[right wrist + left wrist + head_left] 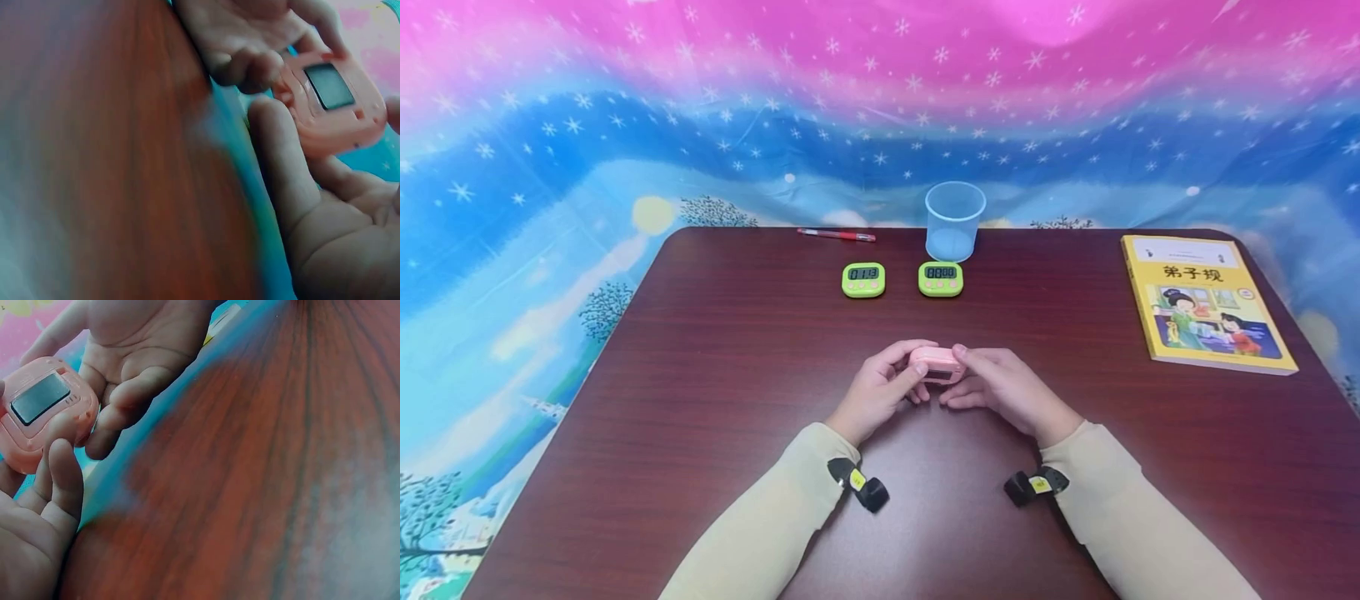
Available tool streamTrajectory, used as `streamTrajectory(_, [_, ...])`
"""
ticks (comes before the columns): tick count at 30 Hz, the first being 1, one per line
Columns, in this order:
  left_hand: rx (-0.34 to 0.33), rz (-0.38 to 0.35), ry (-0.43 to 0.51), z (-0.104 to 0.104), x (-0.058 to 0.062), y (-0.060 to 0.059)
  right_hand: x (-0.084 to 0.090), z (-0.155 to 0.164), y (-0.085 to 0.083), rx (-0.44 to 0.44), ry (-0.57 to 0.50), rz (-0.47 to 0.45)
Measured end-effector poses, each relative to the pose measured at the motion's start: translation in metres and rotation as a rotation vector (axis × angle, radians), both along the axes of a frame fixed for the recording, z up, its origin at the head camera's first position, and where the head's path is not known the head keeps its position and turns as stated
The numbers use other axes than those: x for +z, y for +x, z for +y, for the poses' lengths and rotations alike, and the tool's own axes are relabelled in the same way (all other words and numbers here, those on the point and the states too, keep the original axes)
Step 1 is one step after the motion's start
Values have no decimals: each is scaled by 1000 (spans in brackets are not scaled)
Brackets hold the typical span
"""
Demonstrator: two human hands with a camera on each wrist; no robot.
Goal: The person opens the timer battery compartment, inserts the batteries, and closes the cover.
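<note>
Between both hands, raised a little over the brown table, is a small rounded pink timer [942, 360] with a dark rectangle on the side facing me. The left hand [880, 383] grips its left end, thumb on the near face. At the other end, the right hand [1007, 387] holds it with the thumb along the upper edge and the other fingers curled below. In the left wrist view the timer [22, 372] appears tilted, its dark panel [40, 399] uncovered. The right wrist view shows small slots and seams on the timer's pink casing [337, 131].
Two green timers [863, 281] with lit-up digits lie beyond the hands. Behind them stand a clear blue cup [955, 221] and a red pen [837, 235] near the far edge. A yellow book [1210, 304] lies at the right. A printed cloth [880, 100] hangs behind the table [737, 317].
</note>
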State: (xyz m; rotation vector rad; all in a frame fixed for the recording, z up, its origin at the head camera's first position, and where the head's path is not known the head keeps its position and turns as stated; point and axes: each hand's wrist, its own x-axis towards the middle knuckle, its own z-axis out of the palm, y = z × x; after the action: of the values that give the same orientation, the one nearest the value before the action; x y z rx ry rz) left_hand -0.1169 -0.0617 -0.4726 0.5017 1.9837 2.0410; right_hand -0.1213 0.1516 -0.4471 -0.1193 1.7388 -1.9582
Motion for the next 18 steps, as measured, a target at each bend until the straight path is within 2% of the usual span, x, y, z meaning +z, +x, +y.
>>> streamTrajectory(2, [0,26,-11,0,-1,0,0,3,-1,28,4,-10])
streamTrajectory(5, [-12,25,6,1,0,1,-1,5,-2,39,7,1])
streamTrajectory(10, [-42,4,69,1,0,1,-3,5,-3,15,16,84])
streamTrajectory(14, [-57,-45,103,0,0,-1,-2,4,-3,-31,108,190])
streamTrajectory(18, [-63,-112,88,-2,2,-1,-1,5,-2,-62,171,269])
